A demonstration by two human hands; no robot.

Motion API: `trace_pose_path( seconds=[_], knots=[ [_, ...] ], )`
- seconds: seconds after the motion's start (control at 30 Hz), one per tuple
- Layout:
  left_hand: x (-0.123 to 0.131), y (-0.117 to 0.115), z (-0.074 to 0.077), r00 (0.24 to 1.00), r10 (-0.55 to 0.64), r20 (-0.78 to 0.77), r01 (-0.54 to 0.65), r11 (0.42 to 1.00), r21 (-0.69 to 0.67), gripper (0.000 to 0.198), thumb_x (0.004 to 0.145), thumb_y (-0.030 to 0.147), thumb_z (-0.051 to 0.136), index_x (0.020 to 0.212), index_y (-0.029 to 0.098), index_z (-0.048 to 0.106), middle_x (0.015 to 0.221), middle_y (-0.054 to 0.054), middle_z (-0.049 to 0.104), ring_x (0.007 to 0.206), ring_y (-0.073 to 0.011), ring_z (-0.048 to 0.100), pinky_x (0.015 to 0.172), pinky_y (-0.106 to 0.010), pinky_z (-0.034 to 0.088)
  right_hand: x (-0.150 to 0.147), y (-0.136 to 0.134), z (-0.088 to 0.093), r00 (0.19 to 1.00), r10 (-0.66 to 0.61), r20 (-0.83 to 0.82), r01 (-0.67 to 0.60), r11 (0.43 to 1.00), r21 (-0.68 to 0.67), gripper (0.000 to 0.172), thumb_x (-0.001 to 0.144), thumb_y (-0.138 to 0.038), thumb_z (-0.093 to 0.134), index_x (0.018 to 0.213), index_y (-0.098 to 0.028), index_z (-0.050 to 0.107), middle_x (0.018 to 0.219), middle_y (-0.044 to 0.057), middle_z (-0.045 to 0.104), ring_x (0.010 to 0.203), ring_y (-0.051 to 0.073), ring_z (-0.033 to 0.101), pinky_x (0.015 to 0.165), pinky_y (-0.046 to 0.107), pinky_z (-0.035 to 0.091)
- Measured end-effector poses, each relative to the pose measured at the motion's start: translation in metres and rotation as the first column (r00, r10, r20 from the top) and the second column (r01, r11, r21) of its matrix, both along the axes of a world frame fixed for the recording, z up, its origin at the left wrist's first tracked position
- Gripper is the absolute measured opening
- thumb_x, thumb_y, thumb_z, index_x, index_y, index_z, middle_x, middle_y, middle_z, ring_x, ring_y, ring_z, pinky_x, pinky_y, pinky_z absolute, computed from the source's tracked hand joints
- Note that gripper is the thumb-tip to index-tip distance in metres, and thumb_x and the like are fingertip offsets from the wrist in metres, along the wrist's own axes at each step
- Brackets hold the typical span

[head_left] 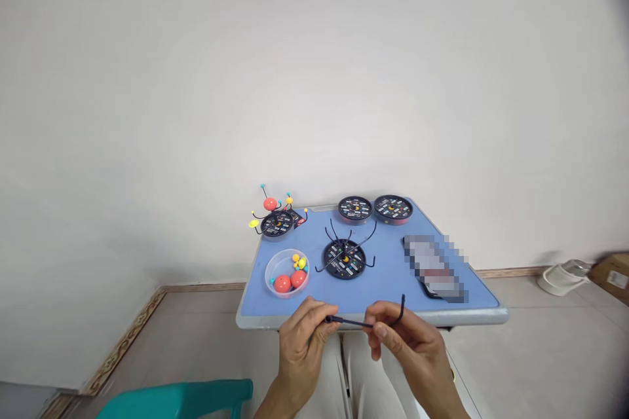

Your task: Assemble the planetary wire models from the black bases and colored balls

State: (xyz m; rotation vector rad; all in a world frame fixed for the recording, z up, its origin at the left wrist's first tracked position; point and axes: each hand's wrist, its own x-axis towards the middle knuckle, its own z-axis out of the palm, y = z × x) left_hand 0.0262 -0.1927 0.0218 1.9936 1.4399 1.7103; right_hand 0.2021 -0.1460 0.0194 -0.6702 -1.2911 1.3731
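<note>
Over the table's front edge, a thin black plastic arm (pixel 352 323) with an upturned right end stretches between both hands. My left hand (pixel 304 340) pinches its thicker ringed end, and my right hand (pixel 410 347) grips it near the bend. Just beyond stands a round black base (pixel 344 267) with several curved black arms fanning out from its middle. To its left, a clear round tub (pixel 269 280) holds red balls (pixel 282 284) and small yellow and blue balls (pixel 301 263).
A planet model (pixel 276 224) with coloured balls stands at the back left. Two more round black bases (pixel 354 209) sit at the back of the blue table (pixel 383 298). A blurred-out phone-like object (pixel 435 268) lies at right. A teal stool (pixel 181 399) is at lower left.
</note>
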Motion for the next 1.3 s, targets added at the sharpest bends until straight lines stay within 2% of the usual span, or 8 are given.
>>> trace_pose_path(
  seconds=[0.1, 0.23, 0.37, 0.53, 0.7, 0.83, 1.0, 1.3],
  knots=[
    [0.001, -0.002, 0.000, 0.993, 0.039, -0.115, -0.027, 0.994, 0.105, 0.030, 0.087, 0.003, 0.053, 0.109, 0.019, 0.064, 0.082, -0.004, 0.064, 0.073, -0.0128, 0.061, 0.062, -0.022, 0.055, -0.002, 0.000, 0.002, 0.994, 0.105, -0.003, -0.105, 0.991, -0.082, 0.018, 0.080, -0.034, 0.070, 0.081, -0.017, 0.075, 0.063, 0.005, 0.069, 0.047, 0.017, 0.063, 0.045, 0.027, 0.055],
    [0.006, -0.007, -0.002, 0.974, 0.111, -0.198, -0.068, 0.975, 0.214, 0.039, 0.083, -0.005, 0.050, 0.115, 0.016, 0.060, 0.084, -0.007, 0.064, 0.076, -0.0145, 0.060, 0.061, -0.023, 0.055, -0.006, -0.005, 0.006, 0.998, 0.055, -0.035, -0.061, 0.977, -0.203, 0.024, 0.076, -0.038, 0.073, 0.070, -0.015, 0.076, 0.060, 0.007, 0.069, 0.043, 0.016, 0.061, 0.042, 0.026, 0.053],
    [-0.001, -0.011, 0.003, 0.943, 0.161, -0.293, -0.084, 0.962, 0.258, 0.035, 0.085, -0.003, 0.049, 0.112, 0.016, 0.060, 0.082, -0.007, 0.067, 0.073, -0.0152, 0.062, 0.059, -0.024, 0.054, -0.003, -0.008, 0.008, 0.997, 0.036, -0.073, -0.059, 0.936, -0.346, 0.029, 0.072, -0.042, 0.076, 0.067, -0.013, 0.076, 0.058, 0.009, 0.068, 0.040, 0.016, 0.058, 0.040, 0.027, 0.050],
    [-0.019, -0.007, 0.018, 0.877, 0.449, -0.168, -0.395, 0.875, 0.278, 0.019, 0.090, 0.008, 0.050, 0.095, 0.019, 0.065, 0.078, -0.003, 0.069, 0.071, -0.0137, 0.066, 0.063, -0.023, 0.055, 0.010, 0.002, 0.012, 0.938, -0.309, -0.155, 0.219, 0.878, -0.425, 0.029, 0.057, -0.041, 0.085, 0.064, -0.015, 0.073, 0.050, 0.004, 0.063, 0.037, 0.012, 0.051, 0.034, 0.024, 0.044],
    [0.002, -0.003, 0.018, 0.976, 0.212, -0.051, -0.209, 0.977, 0.045, 0.016, 0.089, 0.015, 0.055, 0.099, 0.019, 0.067, 0.080, -0.003, 0.070, 0.071, -0.0140, 0.069, 0.064, -0.022, 0.056, 0.001, -0.002, 0.022, 0.994, -0.102, -0.031, 0.091, 0.960, -0.263, 0.027, 0.070, -0.041, 0.077, 0.075, -0.015, 0.072, 0.054, 0.003, 0.063, 0.042, 0.014, 0.055, 0.045, 0.028, 0.049],
    [0.015, -0.003, 0.015, 0.986, 0.121, 0.115, -0.109, 0.988, -0.108, 0.014, 0.090, 0.019, 0.055, 0.097, 0.020, 0.067, 0.074, -0.001, 0.070, 0.067, -0.0139, 0.070, 0.064, -0.022, 0.056, -0.002, -0.006, 0.033, 0.986, -0.156, 0.065, 0.165, 0.973, -0.161, 0.021, 0.074, -0.038, 0.074, 0.075, -0.017, 0.070, 0.051, -0.001, 0.058, 0.041, 0.013, 0.052, 0.044, 0.026, 0.046],
    [0.014, 0.001, 0.014, 0.985, 0.082, 0.149, -0.064, 0.990, -0.124, 0.014, 0.090, 0.021, 0.056, 0.097, 0.020, 0.068, 0.070, 0.000, 0.070, 0.067, -0.0147, 0.069, 0.064, -0.023, 0.056, -0.001, 0.000, 0.031, 0.979, -0.147, 0.141, 0.151, 0.988, -0.024, 0.022, 0.079, -0.039, 0.068, 0.072, -0.018, 0.069, 0.053, 0.000, 0.060, 0.040, 0.013, 0.055, 0.041, 0.024, 0.046],
    [0.015, 0.005, 0.013, 0.991, 0.133, 0.014, -0.132, 0.990, -0.055, 0.012, 0.088, 0.019, 0.060, 0.095, 0.020, 0.069, 0.071, -0.001, 0.069, 0.070, -0.0138, 0.067, 0.063, -0.021, 0.054, -0.002, 0.006, 0.025, 0.969, -0.150, 0.195, 0.148, 0.989, 0.025, 0.025, 0.082, -0.040, 0.065, 0.071, -0.019, 0.067, 0.051, -0.001, 0.059, 0.039, 0.013, 0.055, 0.042, 0.024, 0.046]
  ],
)
